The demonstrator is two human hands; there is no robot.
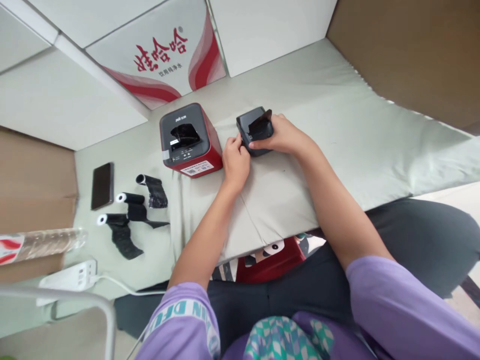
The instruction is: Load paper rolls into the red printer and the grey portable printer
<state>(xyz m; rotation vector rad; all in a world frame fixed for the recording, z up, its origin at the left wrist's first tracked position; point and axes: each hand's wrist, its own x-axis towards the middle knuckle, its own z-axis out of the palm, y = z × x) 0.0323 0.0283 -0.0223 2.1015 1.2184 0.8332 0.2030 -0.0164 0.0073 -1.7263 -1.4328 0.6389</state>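
Nearest you, your purple sleeves and dark lap fill the bottom edge, and a red thing under the table rim is mostly hidden. At the lower left a white power strip (67, 276) lies on the table (337, 130), its cord running out of sight, and a clear bottle (41, 244) is cut off by the left edge. Further in lie three black rolls (129, 220), partly unwound, with a phone (102, 185) beside them. Your left hand (235, 162) pinches the near left corner of the small dark printer (256, 130); your right hand (282, 136) grips its right side, thumb along the front, hiding that side. The printer's lid stands open; what is inside is too dark to make out. Just left of it sits a red printer (189, 141). Behind, a printed carton (161, 55) is cut off at the top.
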